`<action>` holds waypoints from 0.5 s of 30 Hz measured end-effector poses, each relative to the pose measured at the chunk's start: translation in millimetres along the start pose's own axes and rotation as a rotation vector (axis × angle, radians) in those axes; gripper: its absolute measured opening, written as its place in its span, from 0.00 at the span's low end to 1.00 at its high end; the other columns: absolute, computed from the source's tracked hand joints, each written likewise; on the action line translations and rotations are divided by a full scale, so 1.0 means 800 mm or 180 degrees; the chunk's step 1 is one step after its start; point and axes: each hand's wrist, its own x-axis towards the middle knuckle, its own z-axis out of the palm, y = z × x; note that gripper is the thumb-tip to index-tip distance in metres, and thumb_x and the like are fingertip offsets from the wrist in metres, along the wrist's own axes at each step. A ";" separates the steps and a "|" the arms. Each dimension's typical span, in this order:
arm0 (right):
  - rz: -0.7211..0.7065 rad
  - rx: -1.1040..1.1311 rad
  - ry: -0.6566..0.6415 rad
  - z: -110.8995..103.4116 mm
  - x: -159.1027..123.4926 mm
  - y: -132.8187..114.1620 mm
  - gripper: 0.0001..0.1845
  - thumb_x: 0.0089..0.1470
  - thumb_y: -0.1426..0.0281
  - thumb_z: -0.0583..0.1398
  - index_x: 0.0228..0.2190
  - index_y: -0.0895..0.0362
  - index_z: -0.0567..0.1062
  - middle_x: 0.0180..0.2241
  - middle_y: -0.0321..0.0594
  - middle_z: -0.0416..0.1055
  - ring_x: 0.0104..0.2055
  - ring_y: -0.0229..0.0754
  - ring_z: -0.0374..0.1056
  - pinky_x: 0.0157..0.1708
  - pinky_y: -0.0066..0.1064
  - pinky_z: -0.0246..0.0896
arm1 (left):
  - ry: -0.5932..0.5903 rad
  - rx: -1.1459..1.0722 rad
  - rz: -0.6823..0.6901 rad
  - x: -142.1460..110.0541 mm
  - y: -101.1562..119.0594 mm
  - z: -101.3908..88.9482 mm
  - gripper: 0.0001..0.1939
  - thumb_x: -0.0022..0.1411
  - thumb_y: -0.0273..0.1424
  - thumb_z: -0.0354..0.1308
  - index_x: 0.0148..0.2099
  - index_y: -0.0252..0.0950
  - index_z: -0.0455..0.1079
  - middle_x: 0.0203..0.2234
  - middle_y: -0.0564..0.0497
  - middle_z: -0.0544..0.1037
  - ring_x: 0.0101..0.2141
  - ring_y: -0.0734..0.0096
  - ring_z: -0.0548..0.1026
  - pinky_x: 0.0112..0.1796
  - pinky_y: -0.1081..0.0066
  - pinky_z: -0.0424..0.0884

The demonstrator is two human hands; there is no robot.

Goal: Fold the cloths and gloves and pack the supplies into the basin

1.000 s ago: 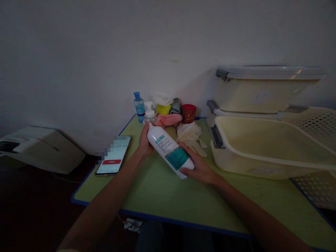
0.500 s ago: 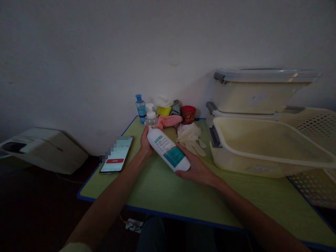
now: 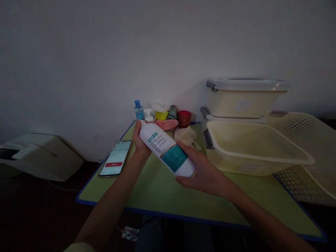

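Note:
Both my hands hold a white bottle [image 3: 168, 150] with a teal label and printed text facing me. It is tilted above the green table [image 3: 157, 196], its neck to the upper left and its base to the lower right. My left hand [image 3: 140, 138] is closed around the neck end, and part of the top is hidden there. Around the base, my right hand [image 3: 201, 171] grips with the thumb below and the fingers behind. Behind the bottle lie a pale glove [image 3: 187, 135] and a pink cloth [image 3: 168, 124].
A phone [image 3: 115, 159] with a running timer lies at left. At the back stand a blue bottle [image 3: 138, 110], a white pump bottle [image 3: 148, 114], a yellow sponge [image 3: 161, 116] and a red woven container [image 3: 184, 119]. Cream bins [image 3: 236, 168] and a perforated basket [image 3: 301, 122] occupy the right.
The bottle has come slightly closer to me, still in both hands. My view has shifted a little, so the bins appear further left and lower.

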 end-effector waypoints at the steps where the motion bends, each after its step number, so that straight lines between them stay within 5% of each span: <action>1: -0.0036 -0.0077 0.0037 -0.007 -0.003 -0.004 0.48 0.37 0.69 0.63 0.59 0.57 0.50 0.52 0.50 0.62 0.50 0.50 0.62 0.48 0.43 0.59 | -0.0023 -0.0025 0.0073 -0.001 0.003 0.008 0.18 0.59 0.44 0.46 0.25 0.36 0.62 0.19 0.53 0.74 0.22 0.72 0.74 0.28 0.72 0.71; 6: -0.0256 -0.0645 0.0236 -0.041 -0.015 -0.015 0.53 0.36 0.62 0.66 0.59 0.53 0.48 0.53 0.50 0.61 0.50 0.54 0.62 0.48 0.46 0.59 | -0.0037 -0.0077 0.0302 -0.013 0.013 0.059 0.21 0.61 0.45 0.42 0.25 0.36 0.64 0.19 0.52 0.74 0.22 0.72 0.74 0.27 0.72 0.71; 10: -0.0568 -0.1091 0.0448 -0.080 -0.025 -0.018 0.47 0.39 0.67 0.63 0.59 0.54 0.49 0.53 0.47 0.62 0.50 0.52 0.64 0.47 0.42 0.61 | -0.0079 -0.0085 0.0523 -0.024 0.009 0.098 0.23 0.63 0.43 0.38 0.26 0.36 0.64 0.20 0.52 0.75 0.24 0.72 0.75 0.29 0.72 0.72; 15: -0.0602 -0.1725 0.0442 -0.138 -0.041 -0.008 0.45 0.41 0.66 0.61 0.59 0.53 0.50 0.51 0.44 0.65 0.48 0.52 0.66 0.46 0.42 0.62 | -0.0371 0.0674 0.0859 -0.022 -0.015 0.122 0.25 0.61 0.50 0.40 0.32 0.36 0.67 0.25 0.51 0.75 0.28 0.72 0.74 0.28 0.75 0.70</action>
